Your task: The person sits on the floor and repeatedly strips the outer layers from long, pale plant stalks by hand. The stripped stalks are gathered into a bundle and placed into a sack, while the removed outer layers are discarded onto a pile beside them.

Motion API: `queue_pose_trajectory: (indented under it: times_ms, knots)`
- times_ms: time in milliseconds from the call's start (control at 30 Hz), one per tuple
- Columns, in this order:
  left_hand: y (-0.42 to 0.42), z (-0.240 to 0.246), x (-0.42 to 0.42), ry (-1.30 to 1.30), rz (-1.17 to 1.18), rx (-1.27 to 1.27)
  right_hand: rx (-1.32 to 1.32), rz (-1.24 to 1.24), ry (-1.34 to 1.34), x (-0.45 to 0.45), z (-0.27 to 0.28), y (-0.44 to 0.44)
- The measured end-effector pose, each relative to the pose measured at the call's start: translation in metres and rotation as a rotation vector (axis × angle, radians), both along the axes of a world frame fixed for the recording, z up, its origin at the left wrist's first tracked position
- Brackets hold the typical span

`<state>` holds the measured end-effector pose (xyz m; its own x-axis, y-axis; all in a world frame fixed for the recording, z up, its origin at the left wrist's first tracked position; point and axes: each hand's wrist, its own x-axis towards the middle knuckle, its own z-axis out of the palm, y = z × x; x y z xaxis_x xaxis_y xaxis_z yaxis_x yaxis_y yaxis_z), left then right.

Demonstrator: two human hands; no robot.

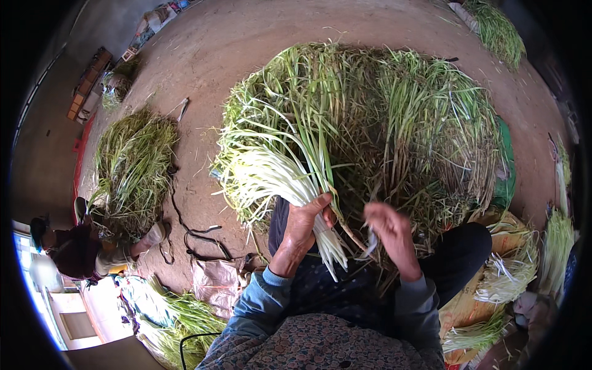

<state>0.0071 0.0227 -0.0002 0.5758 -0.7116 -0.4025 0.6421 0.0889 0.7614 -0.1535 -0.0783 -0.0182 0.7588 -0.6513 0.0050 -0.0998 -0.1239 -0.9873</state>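
Observation:
My left hand (303, 222) is closed around a bundle of pale leafy stalks (286, 180), whose white cut ends stick out below the fist. A greener stalk with a brownish root end (354, 236) lies against the same hand and slants down to the right. My right hand (388, 226), blurred, is just right of that stalk, its fingers curled; a thin pale strip hangs by its fingertips, and whether they grip it I cannot tell. Behind both hands lies a big heap of green leafy stalks (397, 106), with brown, dry parts among them.
Another heap of stalks (134, 171) lies on the earthen floor to the left, with a co-worker (78, 254) beside it. A black cord (185, 231) and a pale sack (215, 282) are nearer. More pale stalks (506, 280) rest on orange-brown sacking (462, 305) at my right.

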Motion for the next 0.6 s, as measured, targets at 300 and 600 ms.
queue_pose_trajectory:
  times_ms: [300, 600]
  knots:
    - [0.0, -0.007, 0.007, 0.071, -0.004, -0.02, 0.703, -0.217, -0.443, 0.052, 0.03, 0.01]
    - [-0.006, -0.015, 0.015, 0.042, 0.077, -0.105, 0.515, -0.603, -0.299, -0.121, 0.008, -0.016]
